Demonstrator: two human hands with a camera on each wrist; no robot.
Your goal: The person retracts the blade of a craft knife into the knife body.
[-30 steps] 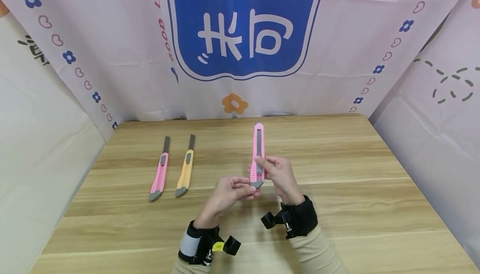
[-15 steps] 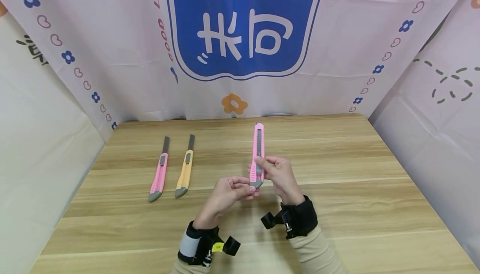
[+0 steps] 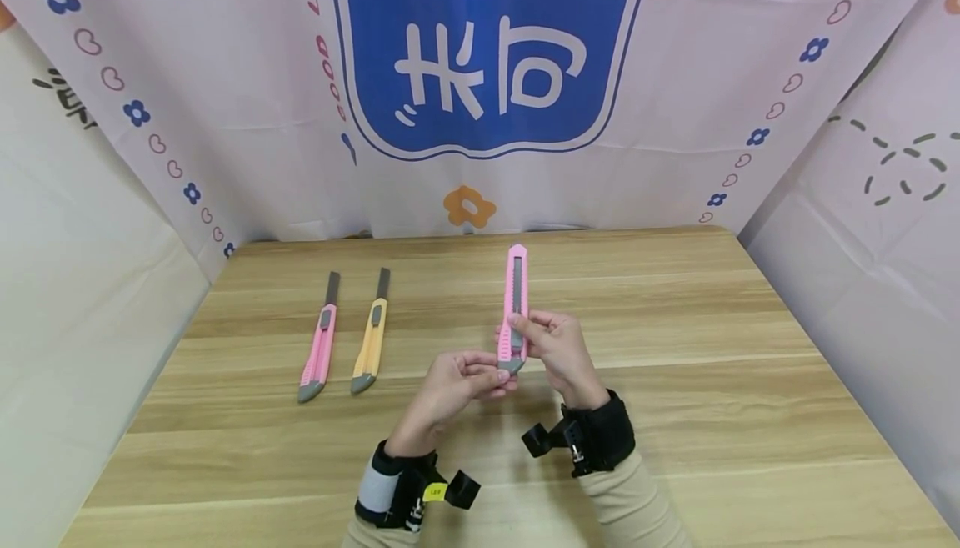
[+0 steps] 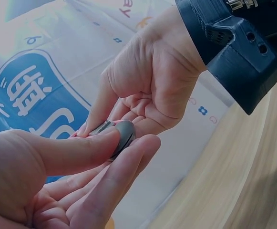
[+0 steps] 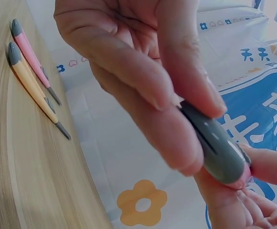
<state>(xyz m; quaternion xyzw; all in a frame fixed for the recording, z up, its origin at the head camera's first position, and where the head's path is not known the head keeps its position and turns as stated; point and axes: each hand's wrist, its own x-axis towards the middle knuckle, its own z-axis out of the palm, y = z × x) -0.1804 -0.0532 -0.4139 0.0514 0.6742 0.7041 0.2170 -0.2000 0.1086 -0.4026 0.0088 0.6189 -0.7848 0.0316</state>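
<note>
A pink utility knife with a grey end cap is held up over the table between both hands, its long axis pointing away. My left hand pinches the grey cap between thumb and fingers. Higher on the body, my right hand grips the knife, thumb lying on its front beside the grey slider strip. Hardly any blade shows at its far tip. Left of the hands, a second pink utility knife and a yellow utility knife lie side by side on the table, blades extended.
The wood-grain table reaches back to a white printed cloth hanging behind it. More pale cloth borders the sides. Both wrists wear black straps with small camera mounts.
</note>
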